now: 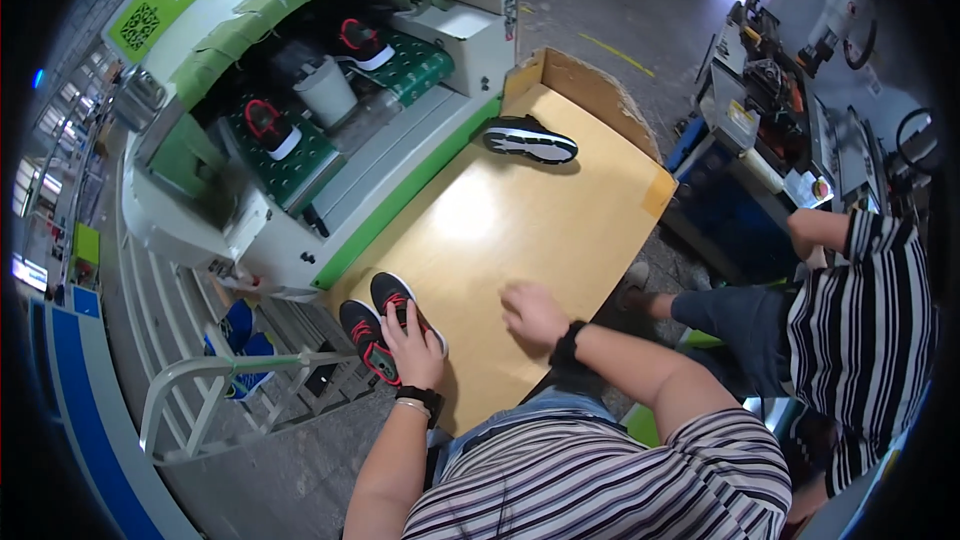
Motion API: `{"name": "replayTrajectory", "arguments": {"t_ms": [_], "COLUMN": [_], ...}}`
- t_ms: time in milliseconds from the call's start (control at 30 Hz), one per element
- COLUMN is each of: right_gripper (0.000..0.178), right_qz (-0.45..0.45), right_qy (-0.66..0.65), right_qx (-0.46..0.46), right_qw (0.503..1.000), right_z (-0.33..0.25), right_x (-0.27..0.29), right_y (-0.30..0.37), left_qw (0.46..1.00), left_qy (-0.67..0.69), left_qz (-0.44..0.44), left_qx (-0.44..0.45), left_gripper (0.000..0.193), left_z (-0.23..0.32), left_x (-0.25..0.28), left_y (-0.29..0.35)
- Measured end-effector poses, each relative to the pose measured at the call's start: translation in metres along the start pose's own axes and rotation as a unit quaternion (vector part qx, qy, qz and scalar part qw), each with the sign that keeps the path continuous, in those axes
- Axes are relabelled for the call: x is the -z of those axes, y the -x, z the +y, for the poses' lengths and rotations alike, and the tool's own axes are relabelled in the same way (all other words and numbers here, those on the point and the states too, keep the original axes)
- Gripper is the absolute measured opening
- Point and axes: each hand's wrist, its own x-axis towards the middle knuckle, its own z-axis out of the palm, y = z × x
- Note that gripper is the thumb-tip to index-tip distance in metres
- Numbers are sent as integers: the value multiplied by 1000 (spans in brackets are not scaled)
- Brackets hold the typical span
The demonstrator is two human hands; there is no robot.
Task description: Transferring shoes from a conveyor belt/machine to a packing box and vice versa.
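Note:
Two black sneakers with red laces and trim lie side by side at the near left corner of the wooden tabletop (500, 240). My left hand (412, 348) is on the right-hand sneaker (390, 290), its fingers over the upper and its thumb by the white sole. The left-hand sneaker (362, 330) sits just beside it, untouched as far as I see. Above the board, to the right of the pair, my right hand (535, 313) is blurred by motion, with no object visible in it. Another black shoe (530, 142) lies on its side at the far end, white sole showing.
Beyond the board stands a white and green machine (410, 175) with a curtained opening. Two red-collared shoes (272, 130) (365, 43) rest on its green plates. A metal rack (215, 365) stands left; a person in a striped shirt (860, 310) is at the right.

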Motion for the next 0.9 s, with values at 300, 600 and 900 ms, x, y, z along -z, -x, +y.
{"name": "replayTrajectory", "arguments": {"t_ms": [300,600,900], "right_gripper": [95,36,51], "right_qz": [361,199,173], "right_qy": [225,217,75], "right_qx": [-225,-141,-46], "right_qw": [876,945,981], "right_z": [114,92,125], "right_x": [151,155,98], "right_y": [-156,-137,-16], "left_qw": [1000,962,974], "left_qy": [-9,206,187], "left_qz": [-19,54,-22], "left_qx": [2,170,124], "left_gripper": [57,98,100], "left_z": [6,5,-4], "left_x": [6,-6,-8], "left_y": [3,9,9]}}
